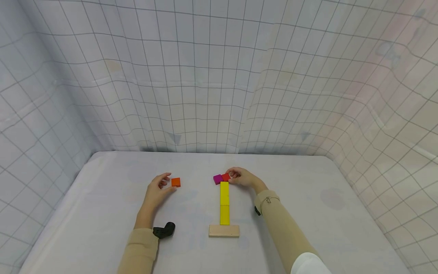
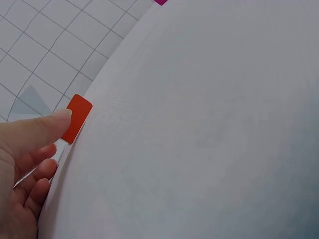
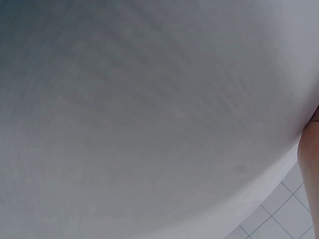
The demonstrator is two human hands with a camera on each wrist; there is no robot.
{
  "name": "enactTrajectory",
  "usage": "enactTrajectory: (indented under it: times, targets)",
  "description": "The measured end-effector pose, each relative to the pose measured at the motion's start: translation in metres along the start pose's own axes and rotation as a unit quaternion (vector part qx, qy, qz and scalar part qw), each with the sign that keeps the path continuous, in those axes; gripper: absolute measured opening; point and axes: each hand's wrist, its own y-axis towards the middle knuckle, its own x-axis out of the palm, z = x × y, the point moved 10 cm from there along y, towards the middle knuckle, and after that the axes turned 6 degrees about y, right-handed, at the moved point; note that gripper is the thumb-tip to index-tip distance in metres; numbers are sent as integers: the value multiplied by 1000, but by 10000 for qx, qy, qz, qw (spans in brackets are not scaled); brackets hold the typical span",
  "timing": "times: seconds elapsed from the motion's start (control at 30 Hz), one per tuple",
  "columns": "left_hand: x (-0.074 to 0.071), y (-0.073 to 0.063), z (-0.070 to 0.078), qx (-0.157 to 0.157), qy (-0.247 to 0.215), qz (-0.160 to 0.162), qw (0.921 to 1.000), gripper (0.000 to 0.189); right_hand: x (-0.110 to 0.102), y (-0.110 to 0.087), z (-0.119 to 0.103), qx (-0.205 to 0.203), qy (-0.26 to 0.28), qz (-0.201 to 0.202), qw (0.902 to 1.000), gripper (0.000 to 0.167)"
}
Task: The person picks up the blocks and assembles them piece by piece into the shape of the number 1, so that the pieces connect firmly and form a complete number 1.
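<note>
An orange block (image 1: 176, 182) lies on the white table at the left. My left hand (image 1: 158, 189) is beside it, its thumb (image 2: 52, 127) against the block while the other fingers stay loosely bent and apart from it. My right hand (image 1: 243, 177) pinches a red block (image 1: 225, 177) between thumb and forefinger. Touching the red block on its left is a purple block (image 1: 218, 179). Two yellow blocks (image 1: 224, 194) run end to end toward me from just below the red one. A light wooden plank (image 1: 224, 231) lies across their near end.
White cloth covers the table (image 1: 291, 175), whose far edge meets a grid-patterned curtain (image 1: 219, 95). Similar curtain hangs along both sides. Black wrist cameras are strapped at the sleeves (image 1: 141, 243). The right wrist view mostly shows tablecloth.
</note>
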Motion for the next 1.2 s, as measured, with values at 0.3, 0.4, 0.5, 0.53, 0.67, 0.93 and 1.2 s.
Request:
enactTrajectory:
  times: [0.3, 0.4, 0.5, 0.53, 0.67, 0.93, 1.2]
  targets:
    - [2, 1, 2, 155, 164, -105, 9997, 51, -1, 0, 1, 92, 82, 18, 9999, 29]
    - [2, 2, 4, 243, 350, -43, 9991, 48, -1, 0, 1, 72, 80, 14, 9999, 29]
    - [2, 3, 5, 342, 517, -32, 9981, 46, -1, 0, 2, 101, 94, 35, 9999, 29]
    - [3, 3, 5, 368, 553, -37, 9978, 46, -1, 0, 2, 113, 104, 40, 9999, 29]
    - [3, 4, 6, 425, 623, -72, 9971, 45, -1, 0, 1, 70, 114, 32, 9999, 29]
    - [4, 4, 5, 374, 675, -78, 9970, 42, -1, 1, 1, -47, 109, -1, 9999, 28]
    - [4, 5, 5, 402, 679, 19, 9969, 39, -1, 3, 5, 63, 51, 35, 10000, 30]
